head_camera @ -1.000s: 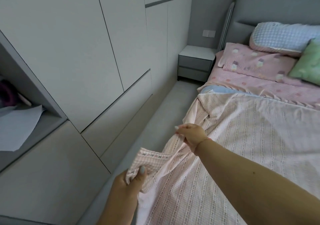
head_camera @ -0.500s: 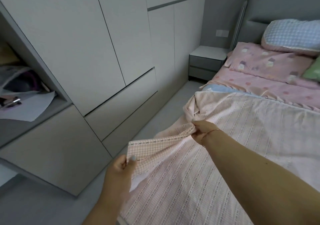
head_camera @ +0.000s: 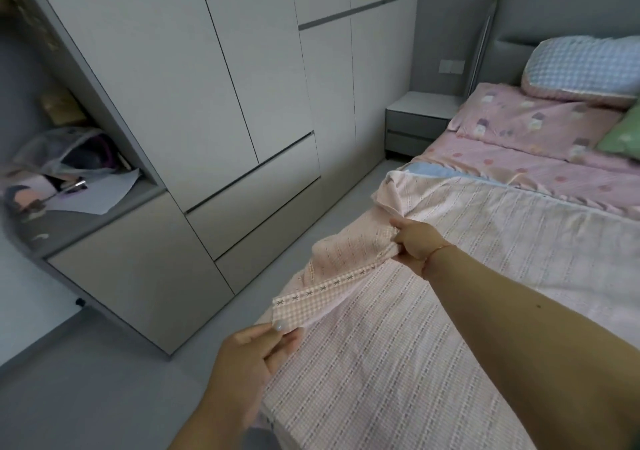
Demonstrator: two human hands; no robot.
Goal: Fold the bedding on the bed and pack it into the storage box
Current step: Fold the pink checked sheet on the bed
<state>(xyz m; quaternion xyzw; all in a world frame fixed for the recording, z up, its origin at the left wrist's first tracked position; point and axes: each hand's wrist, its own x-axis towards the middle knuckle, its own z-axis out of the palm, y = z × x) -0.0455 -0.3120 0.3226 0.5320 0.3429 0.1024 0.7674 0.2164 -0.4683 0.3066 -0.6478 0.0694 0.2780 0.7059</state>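
Two hands on one edge of bedding. Left hand [head_camera: 258, 349], near and low in view, pinching the gingham-trimmed corner of the pale pink woven blanket [head_camera: 450, 311] between thumb and curled fingers. Right hand [head_camera: 414, 243], farther up the bed, fingers curled round a bunched fold of the same edge; thin cord bracelet [head_camera: 438, 252] at that wrist. Between the two grips: checked border strip [head_camera: 322, 292] with small dark star stitches, lifted off the mattress and stretched on a slant from near left to far right. Rest of blanket spread flat over the near and middle part of the bed, far left corner rumpled and hanging over the side.

Beyond the blanket, toward the head: pink patterned sheet [head_camera: 526, 165], a strip of light blue fabric [head_camera: 436, 172] showing at the blanket's far edge. Pink printed pillow [head_camera: 533, 120] lying flat; blue-and-white checked pillow [head_camera: 585, 63] leaning against the grey padded headboard [head_camera: 554, 10]; edge of a green cushion [head_camera: 623, 134] at far right.

Left of the bed: grey floor [head_camera: 104, 380], tall white wardrobe doors [head_camera: 173, 69], open shelf niche [head_camera: 69, 214] holding a bag, papers and small clutter, too blurred to name. Grey bedside cabinet [head_camera: 419, 124] at far end, beside the headboard. No storage box within view.
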